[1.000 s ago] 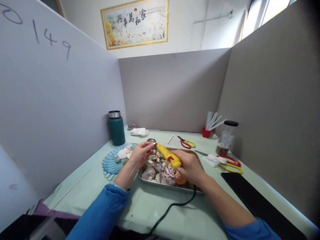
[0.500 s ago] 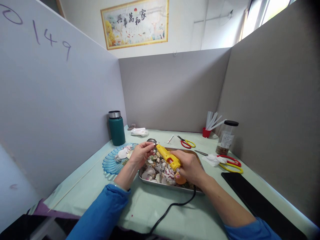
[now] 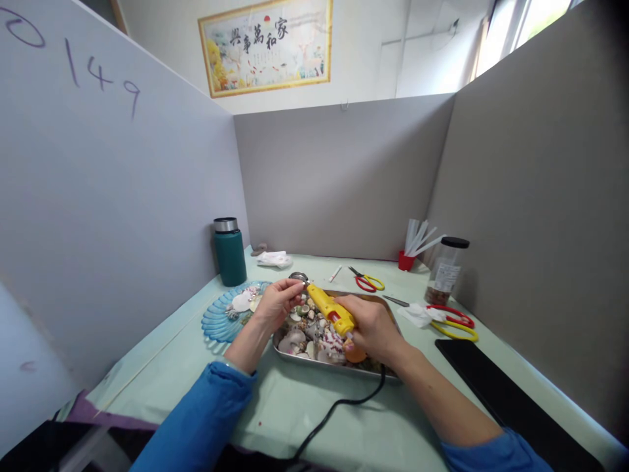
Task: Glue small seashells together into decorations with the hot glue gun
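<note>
My right hand is wrapped round a yellow hot glue gun, whose nozzle points up and to the left. Right at that nozzle, my left hand pinches something too small to make out. Both hands are over a metal tray full of seashells. A black cord runs from the glue gun down over the table's front edge. Left of my left hand stands a blue scalloped glass plate with shells on it. A small round metal item lies just beyond my left fingers.
A green bottle stands back left, near white tissue. Behind the tray lie small scissors. On the right are a red cup of glue sticks, a black-lidded jar, larger scissors and a black flat slab. Grey partitions enclose three sides.
</note>
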`<state>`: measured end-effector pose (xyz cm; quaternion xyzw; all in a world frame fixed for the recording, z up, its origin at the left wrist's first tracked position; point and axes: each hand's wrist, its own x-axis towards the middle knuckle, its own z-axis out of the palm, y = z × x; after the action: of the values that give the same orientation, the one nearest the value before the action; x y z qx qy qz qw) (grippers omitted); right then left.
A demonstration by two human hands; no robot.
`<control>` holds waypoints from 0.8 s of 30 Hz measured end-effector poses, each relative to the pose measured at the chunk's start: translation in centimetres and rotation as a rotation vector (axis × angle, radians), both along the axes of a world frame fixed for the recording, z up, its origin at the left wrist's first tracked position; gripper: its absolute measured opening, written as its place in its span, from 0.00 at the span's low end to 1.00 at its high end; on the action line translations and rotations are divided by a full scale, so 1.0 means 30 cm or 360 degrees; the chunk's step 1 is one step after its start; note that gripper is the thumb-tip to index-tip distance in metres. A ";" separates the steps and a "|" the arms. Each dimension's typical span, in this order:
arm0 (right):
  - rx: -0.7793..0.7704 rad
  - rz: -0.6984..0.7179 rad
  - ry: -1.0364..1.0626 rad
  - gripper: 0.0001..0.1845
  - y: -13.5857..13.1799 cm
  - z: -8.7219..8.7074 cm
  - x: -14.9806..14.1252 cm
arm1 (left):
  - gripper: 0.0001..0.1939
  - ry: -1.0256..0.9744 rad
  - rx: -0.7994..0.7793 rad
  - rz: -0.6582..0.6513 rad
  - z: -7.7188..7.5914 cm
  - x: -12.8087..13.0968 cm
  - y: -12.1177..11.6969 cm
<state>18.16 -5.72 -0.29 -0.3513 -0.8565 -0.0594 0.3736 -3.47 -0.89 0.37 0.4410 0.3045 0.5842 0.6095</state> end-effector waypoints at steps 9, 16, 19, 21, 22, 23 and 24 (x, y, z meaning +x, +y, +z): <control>-0.0051 -0.0106 0.0023 0.30 0.000 0.008 -0.002 | 0.13 -0.0003 0.0020 -0.0002 -0.004 -0.003 0.004; -0.0030 -0.0051 0.0005 0.30 0.003 0.001 -0.002 | 0.14 0.0015 0.0002 -0.0005 -0.003 -0.001 0.001; -0.0053 -0.0113 0.0022 0.30 0.000 0.007 -0.002 | 0.13 0.0012 0.0039 -0.0003 -0.005 -0.001 0.003; -0.0050 -0.0114 0.0026 0.30 0.000 0.008 -0.001 | 0.13 0.0018 0.0048 -0.0002 -0.006 -0.001 0.004; -0.0047 -0.0101 0.0025 0.30 0.001 0.007 -0.001 | 0.14 0.0023 0.0041 -0.0001 -0.005 -0.001 0.004; -0.0043 -0.0083 0.0022 0.30 0.002 0.006 -0.001 | 0.14 0.0028 0.0029 0.0001 -0.004 -0.001 0.003; -0.0042 -0.0062 0.0018 0.30 0.002 0.004 -0.001 | 0.14 0.0034 0.0018 0.0003 -0.003 -0.001 0.002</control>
<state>18.14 -5.65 -0.18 -0.3730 -0.8481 -0.0534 0.3725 -3.49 -0.82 0.28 0.4504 0.3081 0.5817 0.6032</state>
